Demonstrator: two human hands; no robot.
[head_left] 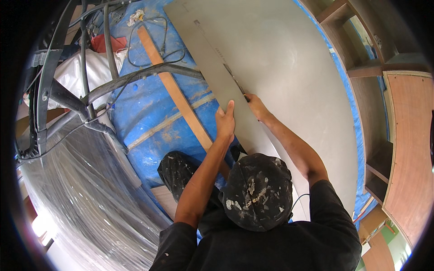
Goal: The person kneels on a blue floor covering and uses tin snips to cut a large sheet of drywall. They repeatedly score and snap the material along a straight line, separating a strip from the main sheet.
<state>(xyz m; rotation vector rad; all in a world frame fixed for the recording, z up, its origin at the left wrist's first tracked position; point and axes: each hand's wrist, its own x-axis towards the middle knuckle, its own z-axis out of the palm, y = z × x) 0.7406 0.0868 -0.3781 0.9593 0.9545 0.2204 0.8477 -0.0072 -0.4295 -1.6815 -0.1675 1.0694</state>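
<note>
My left arm (pixel 201 187) slants forward, left hand (pixel 224 121) thumb extended; from my end its fingers are hard to make out. My right arm (pixel 296 142) bends at the elbow, right hand (pixel 257 107) curled in a grip.

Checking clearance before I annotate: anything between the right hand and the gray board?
Nothing visible except the slim dark tool in the right hand, which is right at the gray board. The left hand is at the board's left edge, off to the side, not between.
</note>
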